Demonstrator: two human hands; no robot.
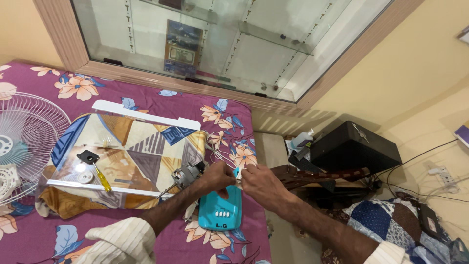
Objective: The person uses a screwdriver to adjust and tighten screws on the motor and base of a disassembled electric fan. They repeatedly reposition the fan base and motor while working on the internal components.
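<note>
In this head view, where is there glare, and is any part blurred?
Head view: sharp at the centre, where the left hand and right hand meet over the turquoise fan housing; glare reflects on the glass cabinet and the clear sheet; wide-angle lens bends the edges.

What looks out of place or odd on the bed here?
A fan lies in pieces across the bed: its wire grille hangs off the left edge, the bare motor sits loose beside the left hand, and the right hand meets it over the turquoise housing. A screwdriver lies on the cushion.
</note>
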